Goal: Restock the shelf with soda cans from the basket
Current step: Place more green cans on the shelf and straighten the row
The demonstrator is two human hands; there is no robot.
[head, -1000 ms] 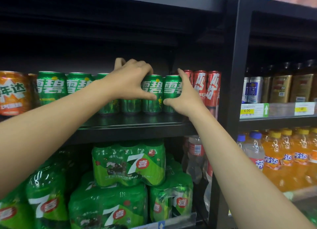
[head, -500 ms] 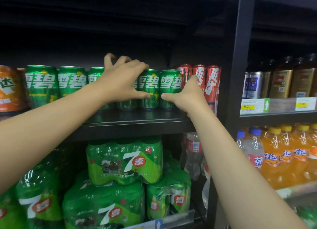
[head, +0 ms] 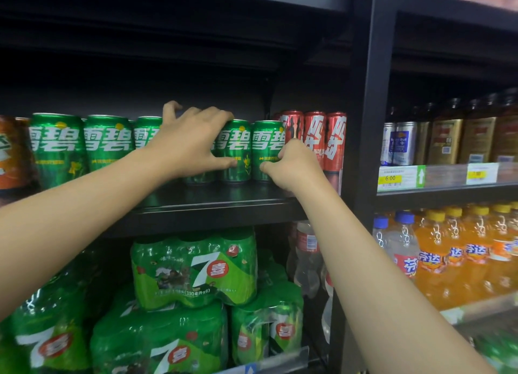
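Up top, left hand point(head: 188, 138) grips green can point(head: 235, 150); right hand point(head: 291, 163) grips neighbour can point(head: 266, 149), shelf edge point(head: 213, 208) clear.

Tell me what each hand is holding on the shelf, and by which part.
The left hand grips green cans over the tops, thumb on the front. The right hand holds the rightmost green can by its lower side.
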